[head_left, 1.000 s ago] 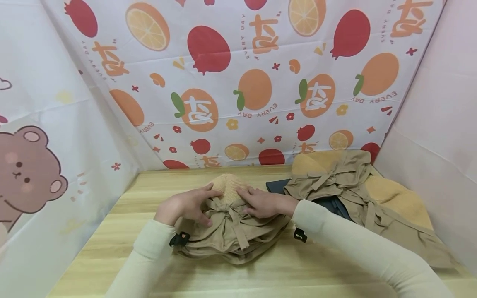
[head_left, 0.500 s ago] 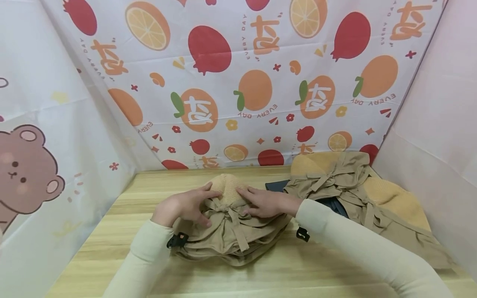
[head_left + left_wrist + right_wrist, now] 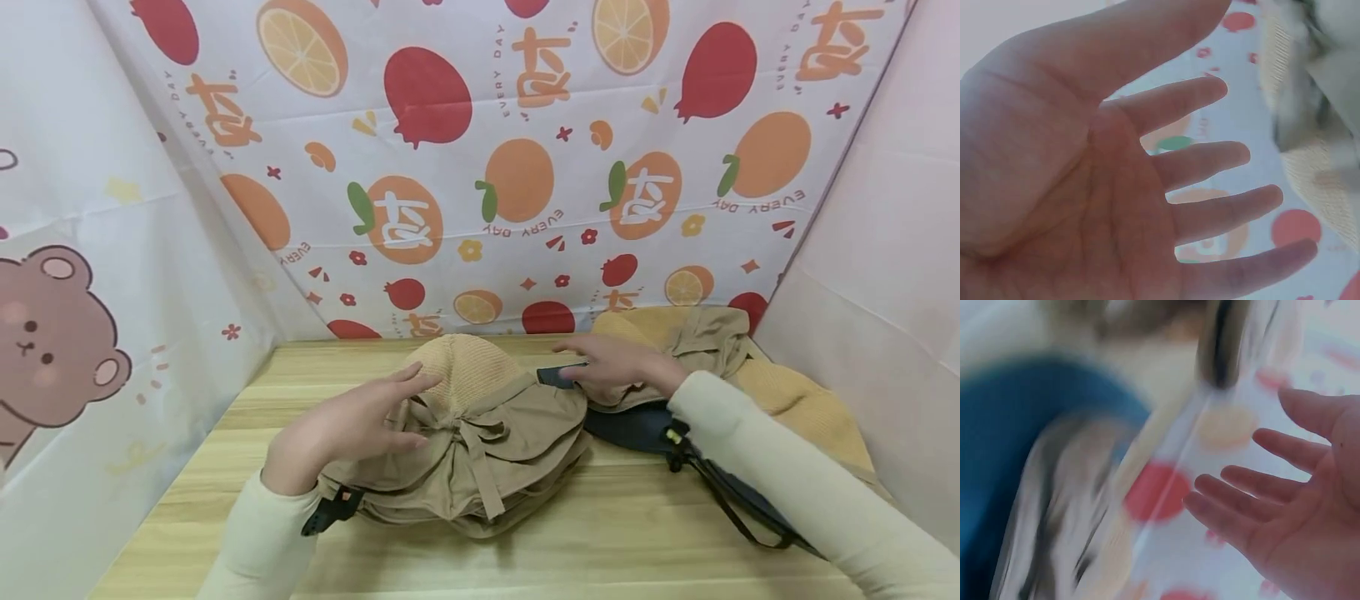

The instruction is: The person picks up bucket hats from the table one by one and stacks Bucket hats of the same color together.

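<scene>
In the head view, a sun hat [image 3: 468, 379] with a yellow knitted crown, khaki brim and tied bow sits on the table, with several khaki brim layers under it. My left hand [image 3: 348, 429] is at its left side, fingers spread; in the left wrist view the palm [image 3: 1085, 206] faces the camera and holds nothing, apart from the hat [image 3: 1310, 162]. My right hand [image 3: 618, 362] hovers at the right, fingers extended, over a dark blue brimmed item [image 3: 630, 425] and in front of another yellow-and-khaki hat [image 3: 712, 337]. The right wrist view is blurred.
A further yellow-crowned hat [image 3: 806, 400] lies at the right, partly behind my right sleeve. A dark strap [image 3: 735, 508] trails off the blue item. Fruit-print cloth [image 3: 517, 183] hangs behind the wooden table [image 3: 247, 467], with pale cloth walls at both sides.
My right hand has left the middle hat's crown and moved right. My left hand has drawn slightly left and off the crown. More of the blue item shows, and the middle hat's brim lies wider.
</scene>
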Motion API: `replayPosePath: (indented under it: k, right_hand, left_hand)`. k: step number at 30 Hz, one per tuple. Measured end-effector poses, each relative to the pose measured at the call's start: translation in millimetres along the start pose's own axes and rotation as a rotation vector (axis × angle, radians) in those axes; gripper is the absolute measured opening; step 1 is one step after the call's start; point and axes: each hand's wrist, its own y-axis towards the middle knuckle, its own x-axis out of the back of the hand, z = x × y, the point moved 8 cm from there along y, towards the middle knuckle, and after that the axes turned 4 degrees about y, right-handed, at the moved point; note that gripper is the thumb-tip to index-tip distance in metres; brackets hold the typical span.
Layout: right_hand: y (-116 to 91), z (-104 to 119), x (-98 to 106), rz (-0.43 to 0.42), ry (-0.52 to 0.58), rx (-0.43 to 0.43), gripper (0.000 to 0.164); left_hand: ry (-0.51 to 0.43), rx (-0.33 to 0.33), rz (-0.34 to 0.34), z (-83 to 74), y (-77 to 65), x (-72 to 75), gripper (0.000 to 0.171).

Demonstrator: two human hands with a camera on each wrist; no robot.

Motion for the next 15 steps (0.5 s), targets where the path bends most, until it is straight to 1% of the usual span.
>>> replayPosePath:
  k: [4, 6, 9, 10, 13, 15]
  right_hand:
    - [-16.4, -51.1, 33.1, -0.071, -0.037, -0.092, 0.047]
    - [-25.3, -76.0, 49.7, -0.095, -0.028, -0.135, 0.046]
    - [-37.1, -114.4, 73.8, -0.13, -0.043, -0.24, 0.046]
    - [-40.4, -125.3, 81.5, -0.142, -0.057, -0.259, 0.045]
    - [-48.4, -155.3, 101.0, -0.145, -0.092, -0.343, 0.047]
    - [-52.3, -170.6, 110.1, -0.137, -0.103, -0.383, 0.052]
  left_hand:
    - [0.0, -0.041, -0.031, -15.5, -14.1, 4.7, 0.074]
    - [0.0, -0.059, -0.04, -22.3, -19.0, 5.2, 0.074]
    - [0.009, -0.092, -0.064, -30.9, -25.3, 6.4, 0.073]
    - [0.012, -0.099, -0.072, -33.0, -27.2, 7.1, 0.073]
    - [0.01, -0.123, -0.093, -37.8, -32.2, 10.0, 0.073]
    - [0.007, -0.119, -0.096, -38.8, -34.6, 10.9, 0.074]
